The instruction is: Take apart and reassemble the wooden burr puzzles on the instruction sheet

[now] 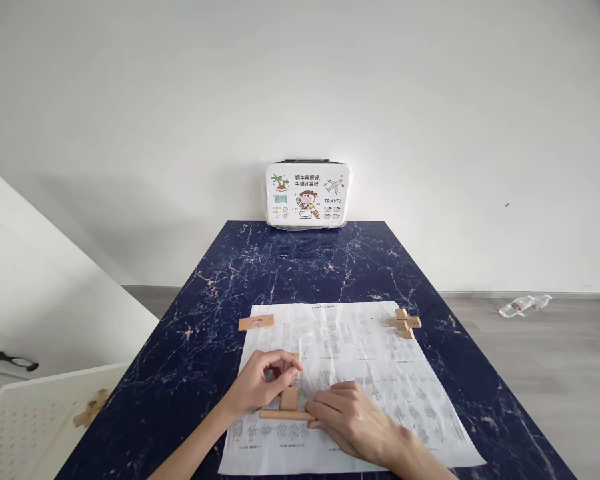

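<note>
A printed paper sheet (380, 400) lies on the dark blue marbled table. My left hand (267, 380) is closed around a small wooden piece (297, 375), its thumb and fingers pinched over it. Just below, a short wooden block (289, 399) stands against a long wooden stick (285, 415) that lies crosswise on the sheet. The stick's right end is under the fingertips of my right hand (345, 413), which are pressed together on it. A flat slotted wooden piece (256, 323) rests on the sheet's upper left corner, and an interlocked wooden cross (405, 323) on its upper right corner.
A white case with cartoon prints (307, 195) stands at the table's (300, 267) far edge, against the wall. At lower left, a white perforated basket (20, 413) holds wooden pieces (91, 408). A clear plastic bottle (525, 305) lies on the floor at right.
</note>
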Available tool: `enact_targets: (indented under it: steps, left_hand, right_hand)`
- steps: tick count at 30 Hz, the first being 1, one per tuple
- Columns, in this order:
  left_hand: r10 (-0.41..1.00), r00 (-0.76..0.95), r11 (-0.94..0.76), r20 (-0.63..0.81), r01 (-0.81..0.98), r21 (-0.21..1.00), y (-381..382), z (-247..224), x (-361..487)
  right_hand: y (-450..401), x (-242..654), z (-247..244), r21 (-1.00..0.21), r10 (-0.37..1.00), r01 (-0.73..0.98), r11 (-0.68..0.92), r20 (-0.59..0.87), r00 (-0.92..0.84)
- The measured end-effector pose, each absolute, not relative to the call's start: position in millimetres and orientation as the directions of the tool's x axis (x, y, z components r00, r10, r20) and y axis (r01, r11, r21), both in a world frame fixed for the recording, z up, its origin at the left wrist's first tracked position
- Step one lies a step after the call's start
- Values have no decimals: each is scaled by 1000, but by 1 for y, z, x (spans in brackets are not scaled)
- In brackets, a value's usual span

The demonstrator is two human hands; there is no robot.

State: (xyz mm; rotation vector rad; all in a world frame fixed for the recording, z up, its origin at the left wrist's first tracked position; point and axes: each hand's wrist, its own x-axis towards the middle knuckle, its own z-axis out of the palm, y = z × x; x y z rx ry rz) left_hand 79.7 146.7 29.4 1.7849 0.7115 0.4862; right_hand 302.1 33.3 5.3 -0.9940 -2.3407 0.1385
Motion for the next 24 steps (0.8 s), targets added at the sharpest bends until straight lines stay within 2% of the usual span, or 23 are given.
enact_targets:
  steps: [6, 10, 15, 20, 24]
  left_hand:
    - [704, 709, -205, -32, 246, 947, 146, 29, 81]
    - [687, 721, -138, -92, 254, 957, 146, 31, 82]
    - [676, 724, -50, -138, 232, 971, 145, 35, 83]
    - [649, 740, 16, -176, 218, 976, 143, 37, 85]
    - [631, 746, 90, -214, 204, 975, 142, 36, 86]
  right_hand:
    - [33, 301, 4, -436, 776, 647, 626, 434, -459]
    - [34, 301, 2, -494, 810, 643, 585, 391, -437]
    - [34, 304, 3, -542, 826, 625, 562, 406, -390]
    - [36, 304, -1, -540, 812, 614, 576, 465, -353]
    - [36, 304, -5, -449, 774, 650, 613, 506, -381]
